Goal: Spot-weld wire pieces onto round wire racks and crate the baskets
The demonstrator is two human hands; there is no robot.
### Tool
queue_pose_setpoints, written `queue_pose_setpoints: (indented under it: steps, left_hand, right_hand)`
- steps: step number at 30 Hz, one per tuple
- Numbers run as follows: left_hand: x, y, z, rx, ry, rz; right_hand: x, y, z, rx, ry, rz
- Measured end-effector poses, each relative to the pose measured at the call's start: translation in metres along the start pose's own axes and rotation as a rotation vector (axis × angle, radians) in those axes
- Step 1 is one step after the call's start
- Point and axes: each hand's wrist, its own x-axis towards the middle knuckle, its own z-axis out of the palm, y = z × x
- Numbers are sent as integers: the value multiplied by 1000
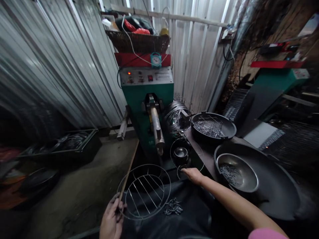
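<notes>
My left hand [113,214] grips the left edge of a round wire rack [147,191] with parallel bars, held tilted over a dark cloth [191,199]. Below the machine's metal arm [156,127], my right hand [193,175] is closed at a thin wire ring [178,172]; its fingertips are dark and small. A small metal bowl [180,152] stands just beyond that hand. Several small bent metal pieces [173,206] lie on the cloth right of the rack.
The green machine [149,88] stands ahead, a wire bundle [175,116] beside it. At right are a black pan [214,125] of wire parts and a metal bowl [238,172] inside a larger pan [276,186]. A bin [74,141] of metal pieces sits left.
</notes>
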Motion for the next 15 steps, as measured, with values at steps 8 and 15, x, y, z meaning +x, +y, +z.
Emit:
queue_pose_setpoints:
  steps: [8,15]
  left_hand:
    - [-8,-8,-10,-14,27,-3]
    - [-14,-9,-15,2,70,-9]
  right_hand:
    - [-30,9,-6,-159,-230,37]
    - [-30,3,10,-216,-81,-58]
